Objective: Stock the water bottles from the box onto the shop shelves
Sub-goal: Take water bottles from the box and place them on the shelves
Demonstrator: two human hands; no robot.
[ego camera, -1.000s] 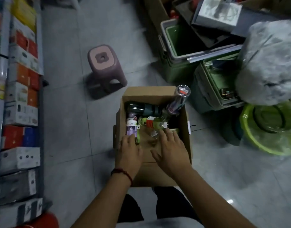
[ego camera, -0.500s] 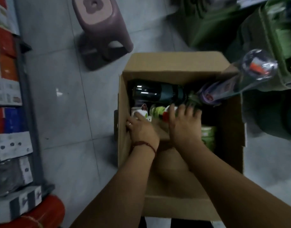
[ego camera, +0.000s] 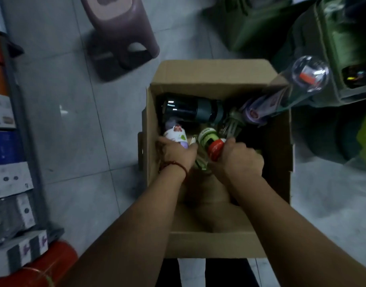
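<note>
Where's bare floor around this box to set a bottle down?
Bare tiles lie left of the box, bordered by the shelf and stool, and at its near right. The box's far end is crowded with bottles, where left hand and right hand each grip one; green crates crowd the far right.

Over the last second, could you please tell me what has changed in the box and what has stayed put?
Both hands went from lying open over the bottles to taking hold. The left hand now grips the white-and-purple bottle, and the right hand grips the green-and-red bottle. The dark bottle, the clear bottle leaning on the far right corner and the box stayed put.
</note>
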